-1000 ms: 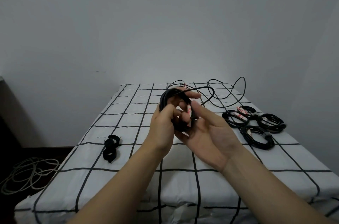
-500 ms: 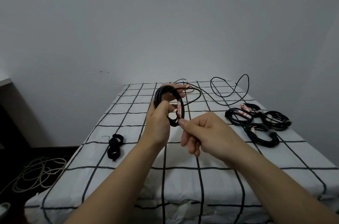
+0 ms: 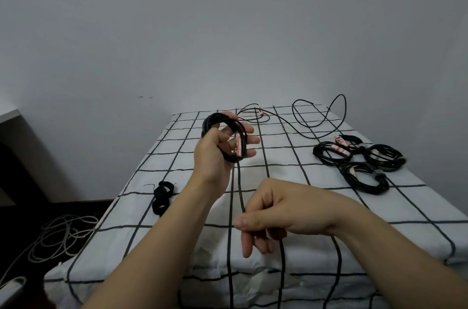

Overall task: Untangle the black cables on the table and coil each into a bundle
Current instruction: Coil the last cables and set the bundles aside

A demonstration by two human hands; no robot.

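Observation:
My left hand (image 3: 219, 148) holds a coil of black cable (image 3: 214, 121) raised above the table, with a red-and-white label on the coil's right side. A free strand (image 3: 240, 187) runs straight down from the coil to my right hand (image 3: 276, 215), which pinches it between thumb and forefinger near the table's front. The same cable trails loosely across the far end of the table (image 3: 311, 129) in loose curves. Three finished black bundles (image 3: 359, 159) lie at the right side of the table.
The table wears a white cloth with a black grid (image 3: 278, 161). A small black strap bundle (image 3: 162, 197) lies near its left edge. Pale cables (image 3: 58, 235) are heaped on the dark floor at the left. A grey wall stands behind.
My right hand has slid away from the coil toward me and down, drawing a straight length of cable out. My left hand has kept hold of the coil.

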